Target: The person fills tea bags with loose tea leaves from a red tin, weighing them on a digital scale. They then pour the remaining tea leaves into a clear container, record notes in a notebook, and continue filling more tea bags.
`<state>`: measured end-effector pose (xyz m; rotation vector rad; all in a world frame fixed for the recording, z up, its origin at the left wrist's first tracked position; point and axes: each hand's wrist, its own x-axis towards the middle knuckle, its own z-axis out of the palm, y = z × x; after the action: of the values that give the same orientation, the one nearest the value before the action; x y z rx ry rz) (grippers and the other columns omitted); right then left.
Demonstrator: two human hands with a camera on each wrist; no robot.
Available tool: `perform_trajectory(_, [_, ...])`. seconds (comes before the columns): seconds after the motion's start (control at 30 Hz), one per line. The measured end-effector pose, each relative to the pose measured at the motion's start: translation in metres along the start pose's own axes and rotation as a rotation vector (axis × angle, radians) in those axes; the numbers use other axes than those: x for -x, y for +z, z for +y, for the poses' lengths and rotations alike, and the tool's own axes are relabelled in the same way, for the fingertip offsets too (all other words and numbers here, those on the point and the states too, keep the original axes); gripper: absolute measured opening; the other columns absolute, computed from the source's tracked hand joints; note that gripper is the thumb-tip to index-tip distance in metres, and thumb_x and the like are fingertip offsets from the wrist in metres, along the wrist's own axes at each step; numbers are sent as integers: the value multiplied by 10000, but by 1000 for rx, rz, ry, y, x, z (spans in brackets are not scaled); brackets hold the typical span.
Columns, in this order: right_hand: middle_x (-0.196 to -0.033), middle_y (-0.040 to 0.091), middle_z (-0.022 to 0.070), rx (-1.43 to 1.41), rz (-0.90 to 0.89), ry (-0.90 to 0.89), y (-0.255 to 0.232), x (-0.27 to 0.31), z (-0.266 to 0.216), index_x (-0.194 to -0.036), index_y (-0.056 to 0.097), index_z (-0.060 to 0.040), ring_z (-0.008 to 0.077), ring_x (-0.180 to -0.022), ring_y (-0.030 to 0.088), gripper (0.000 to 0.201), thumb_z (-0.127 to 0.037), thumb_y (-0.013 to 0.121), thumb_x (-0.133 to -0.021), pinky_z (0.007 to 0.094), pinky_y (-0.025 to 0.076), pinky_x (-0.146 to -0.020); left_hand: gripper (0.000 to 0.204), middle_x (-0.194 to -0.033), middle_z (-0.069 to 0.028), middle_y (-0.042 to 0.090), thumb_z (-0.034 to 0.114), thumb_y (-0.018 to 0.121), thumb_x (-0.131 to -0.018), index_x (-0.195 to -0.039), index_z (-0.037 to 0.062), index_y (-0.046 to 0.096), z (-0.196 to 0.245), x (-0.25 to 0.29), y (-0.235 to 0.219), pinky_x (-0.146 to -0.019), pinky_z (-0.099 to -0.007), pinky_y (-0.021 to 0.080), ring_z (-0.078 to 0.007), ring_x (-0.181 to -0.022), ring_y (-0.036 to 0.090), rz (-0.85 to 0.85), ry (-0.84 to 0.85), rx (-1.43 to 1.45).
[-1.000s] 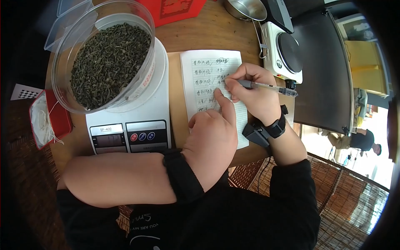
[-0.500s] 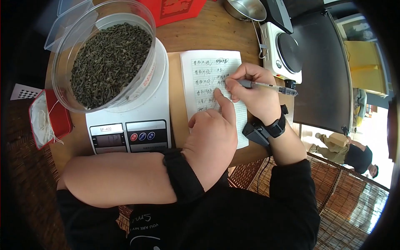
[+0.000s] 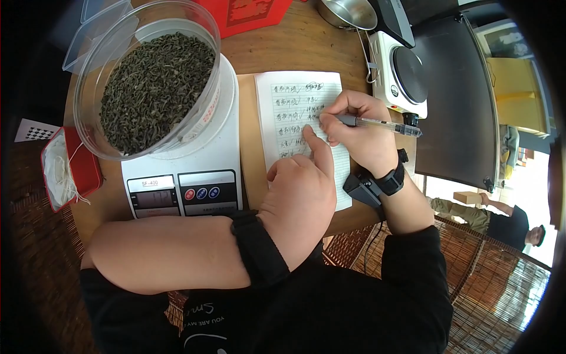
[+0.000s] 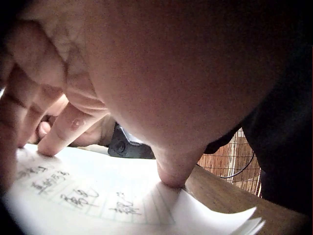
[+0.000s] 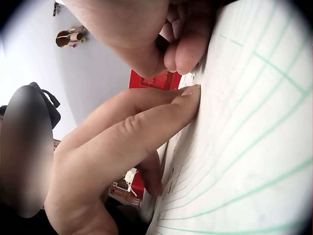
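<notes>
A lined notebook (image 3: 343, 177) with handwritten columns lies open in the middle of the head view. My right hand (image 3: 368, 135) pinches a clear-barrelled pen (image 3: 386, 124), its writing end hidden behind the fingers at the right column. Across the lower page reaches my left hand (image 3: 303, 189), index finger extended, its tip touching the paper close to the right fingers. In the left wrist view, the left hand's thumb and fingertips rest on the page (image 4: 142, 176). Both hands, left (image 5: 107, 156) and right (image 5: 142, 39), meet the paper in the right wrist view.
Left of the notebook, a digital scale (image 3: 224, 141) bears a clear tub (image 3: 206, 20) of dark tea leaves. Around them are a red box (image 3: 91, 165) with white strings, a red bag (image 3: 247, 15), a metal bowl (image 3: 354, 12) and a hot plate (image 3: 410, 74). Another person (image 3: 513, 221) stands behind.
My hands stay almost in place, the pen shifting only slightly at the right column. In the background, the other person has come further into view, carrying a cardboard box.
</notes>
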<state>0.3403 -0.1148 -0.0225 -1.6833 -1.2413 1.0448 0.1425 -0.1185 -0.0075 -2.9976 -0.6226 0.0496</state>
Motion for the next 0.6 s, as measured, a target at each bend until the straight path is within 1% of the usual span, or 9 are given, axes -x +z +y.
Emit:
perform_trajectory(0.1, [-762, 721, 43, 0, 12, 33, 0, 1, -2, -875, 682, 28, 58, -641, 644, 113, -18, 760, -943, 238, 504, -571, 766, -1437, -384, 595, 368, 806, -788, -1305, -178, 664, 0, 0, 0, -671, -307, 508, -186, -742, 633, 1, -4, -8])
perform_trajectory(0.17, [-758, 718, 41, 2, -17, 7, -1, 1, -1, -877, 683, 28, 55, -642, 643, 110, -17, 759, -943, 236, 495, -569, 755, -1440, -386, 592, 362, 801, -792, -1305, -176, 665, 0, 0, 0, -673, -306, 507, -187, -743, 633, 1, -4, -10])
perform_trajectory(0.3, [-758, 716, 41, 14, 1, 1, 0, 0, -1, -878, 684, 28, 55, -640, 641, 109, -16, 758, -944, 233, 487, -567, 762, -1446, -386, 589, 370, 809, -790, -1304, -174, 667, 0, 0, -1, -674, -306, 506, -188, -747, 635, -4, -6, -23])
perform_trajectory(0.4, [-764, 720, 41, 11, -15, -7, -1, 1, -1, -880, 684, 27, 53, -643, 641, 115, -25, 763, -944, 232, 498, -575, 770, -1447, -383, 589, 381, 819, -786, -1298, -174, 669, 0, 0, -1, -675, -307, 507, -188, -750, 638, -6, -4, -17])
perform_trajectory(0.47, [-780, 729, 42, -5, 24, 48, -1, 1, -2, -884, 687, 27, 53, -648, 642, 121, -38, 769, -944, 233, 512, -581, 775, -1447, -381, 589, 391, 826, -783, -1291, -174, 671, 0, 1, -1, -675, -310, 509, -191, -753, 640, 6, -15, -13])
perform_trajectory(0.6, [-795, 735, 42, -10, 32, 41, -2, 0, 0, -893, 691, 27, 52, -656, 643, 123, -48, 774, -943, 230, 524, -582, 762, -1442, -382, 590, 388, 824, -784, -1279, -172, 675, 0, 0, 0, -675, -311, 510, -194, -750, 641, 3, -12, 1])
